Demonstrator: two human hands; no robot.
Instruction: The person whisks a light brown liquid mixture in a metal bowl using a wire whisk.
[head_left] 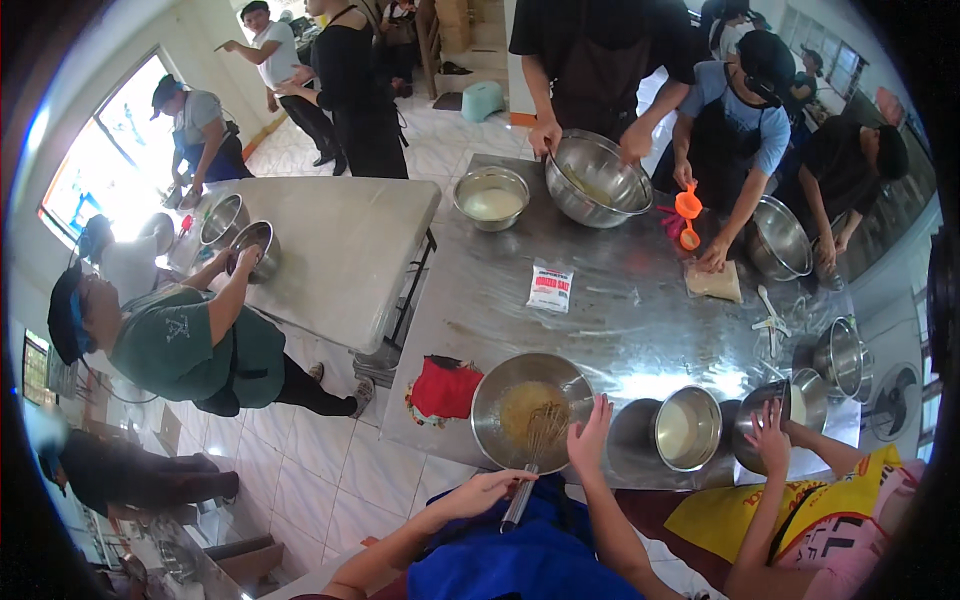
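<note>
A large steel mixing bowl [484, 412] sits at the near edge of the metal table, with a yellowish, frothy liquid [527, 408] in its bottom. A balloon whisk [545, 428] leans in it, its handle tilted over the near rim towards me. My left hand [487, 490] has its fingers across the whisk handle; its grip is partly hidden. At the bowl's right rim, my right hand [590, 438] is raised with fingers stretched and holds nothing. A red cloth [446, 387] lies left of the bowl.
Right of me, a co-worker's hand [768, 438] is near steel bowls, one a pale-filled bowl [688, 428]. A white packet [550, 287] lies mid-table. Across, people handle a large bowl [598, 180], orange measuring cups [688, 205] and a bag [714, 282]. A pale table [330, 250] stands left.
</note>
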